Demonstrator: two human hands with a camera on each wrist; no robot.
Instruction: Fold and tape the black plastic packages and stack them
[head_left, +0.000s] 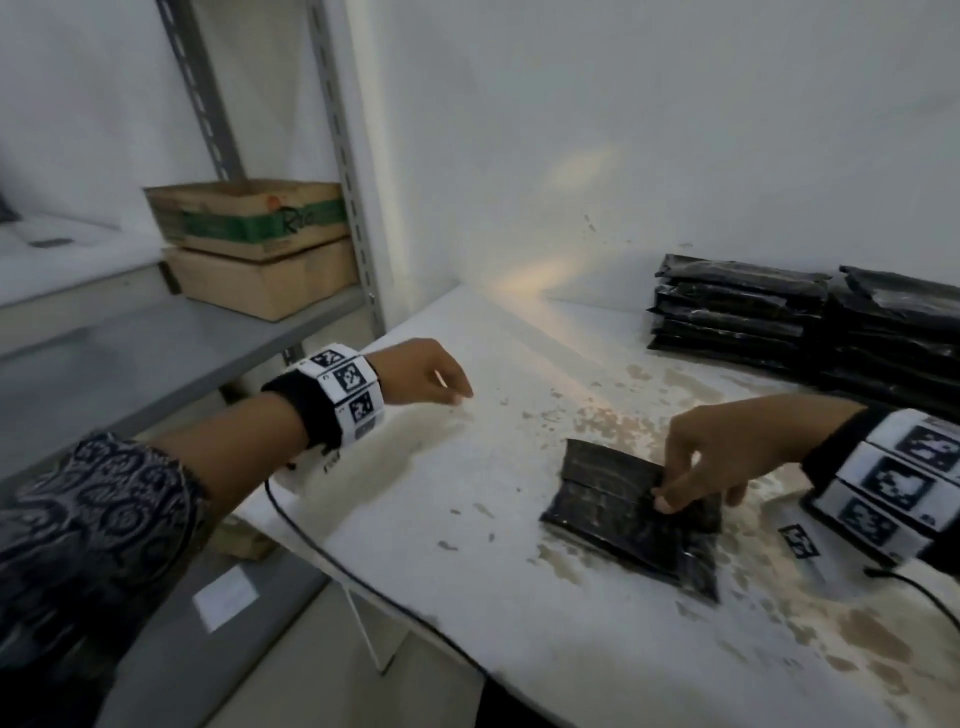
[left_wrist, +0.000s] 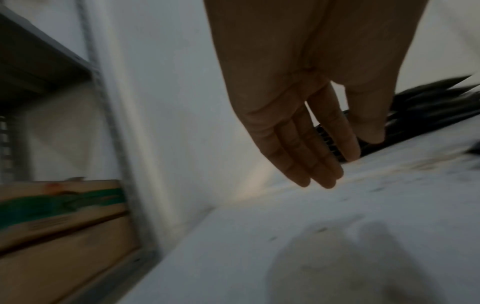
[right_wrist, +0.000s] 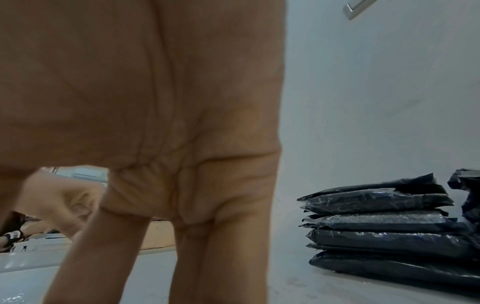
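A black plastic package lies flat on the stained white table, its top part folded over. My right hand presses fingertips down on the fold near the package's right edge. The right wrist view shows that hand with fingers reaching straight down and the tips out of frame. My left hand hovers over the table well left of the package, holding nothing. In the left wrist view its fingers are straight and relaxed. Two stacks of black packages stand against the back wall at right.
A grey metal shelf stands left of the table with two cardboard boxes on it. A black cable hangs over the table's left edge. The white wall closes the back.
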